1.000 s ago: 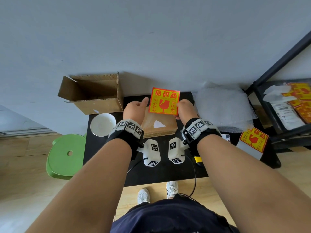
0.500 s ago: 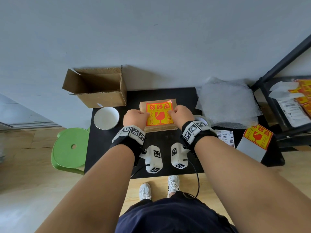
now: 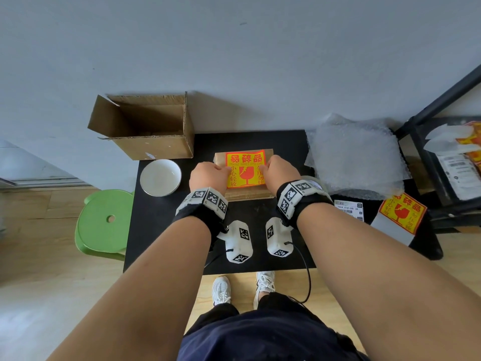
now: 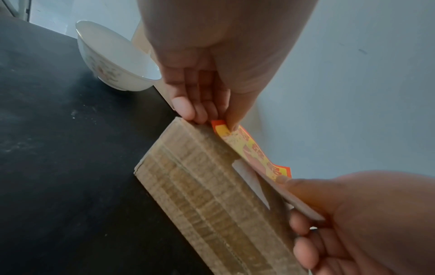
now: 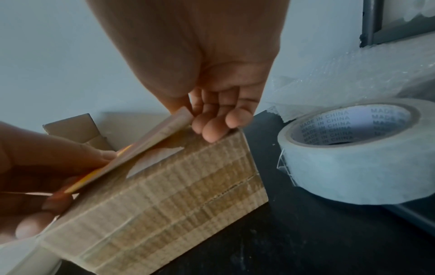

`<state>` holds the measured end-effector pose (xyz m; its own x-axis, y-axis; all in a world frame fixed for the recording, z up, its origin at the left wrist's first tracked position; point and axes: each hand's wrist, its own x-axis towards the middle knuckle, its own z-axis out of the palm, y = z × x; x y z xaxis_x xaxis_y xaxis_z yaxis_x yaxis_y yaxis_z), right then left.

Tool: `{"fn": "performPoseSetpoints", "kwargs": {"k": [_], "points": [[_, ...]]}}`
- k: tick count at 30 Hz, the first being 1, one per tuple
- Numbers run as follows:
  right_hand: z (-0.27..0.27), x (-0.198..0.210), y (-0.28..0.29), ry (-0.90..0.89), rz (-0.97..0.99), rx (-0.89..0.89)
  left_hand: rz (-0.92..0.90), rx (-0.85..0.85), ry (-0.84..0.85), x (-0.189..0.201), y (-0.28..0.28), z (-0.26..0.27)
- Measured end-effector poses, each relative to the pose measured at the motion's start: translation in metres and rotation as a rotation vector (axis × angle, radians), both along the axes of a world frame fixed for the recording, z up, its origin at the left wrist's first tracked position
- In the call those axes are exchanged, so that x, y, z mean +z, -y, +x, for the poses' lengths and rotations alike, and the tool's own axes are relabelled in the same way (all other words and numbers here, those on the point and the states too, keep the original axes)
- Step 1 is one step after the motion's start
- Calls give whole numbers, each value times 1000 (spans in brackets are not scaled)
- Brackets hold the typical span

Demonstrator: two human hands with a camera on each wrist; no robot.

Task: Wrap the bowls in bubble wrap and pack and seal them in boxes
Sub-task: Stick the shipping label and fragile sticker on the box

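The fragile sticker (image 3: pixel 245 168), which 1 second ago was held up in the air above the sealed cardboard box (image 3: pixel 244 194), now lies down over the box's top face. The left hand (image 3: pixel 209 175) pinches the sticker's left edge between thumb and curled fingers, and the right hand (image 3: pixel 279 173) pinches the right edge the same way; the other fingertips (image 5: pixel 213 134) of the right hand rest on the box's top edge. From the left wrist view the sticker (image 4: pixel 249 148) slants up off the cardboard along its near side, so it does not look pressed flat yet.

That lowering suggests this box is already taped shut and is getting its warning label, the last touch for 1 parcel. Smoothing the sticker from the middle outward would be the sensible next move, since a pinched edge can trap a crease.

Work remains: 1 white bowl (image 3: pixel 160 177) sits bare on the black table (image 3: pixel 166 238) at 9 o'clock from the sealed box, and an open cardboard box (image 3: pixel 145 131) waits at 10 o'clock. Bubble wrap (image 3: pixel 356 157) is piled at 3 o'clock, and a roll of clear tape (image 5: pixel 348 147) stands just beside the sealed box on that side. Another sticker sheet (image 3: pixel 400 214) lies at 4 o'clock near the table edge.
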<state>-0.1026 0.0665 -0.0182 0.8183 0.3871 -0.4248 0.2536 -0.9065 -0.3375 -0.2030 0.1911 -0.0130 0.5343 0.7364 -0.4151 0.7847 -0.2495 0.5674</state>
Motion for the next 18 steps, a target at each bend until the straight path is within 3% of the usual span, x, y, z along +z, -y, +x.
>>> {"fn": "performPoseSetpoints", "kwargs": {"k": [12, 18], "points": [[-10, 3, 8, 126, 51, 50, 35, 5, 72, -6, 8, -6], [-8, 2, 4, 96, 32, 14, 44, -1, 60, -6, 6, -3]]}}
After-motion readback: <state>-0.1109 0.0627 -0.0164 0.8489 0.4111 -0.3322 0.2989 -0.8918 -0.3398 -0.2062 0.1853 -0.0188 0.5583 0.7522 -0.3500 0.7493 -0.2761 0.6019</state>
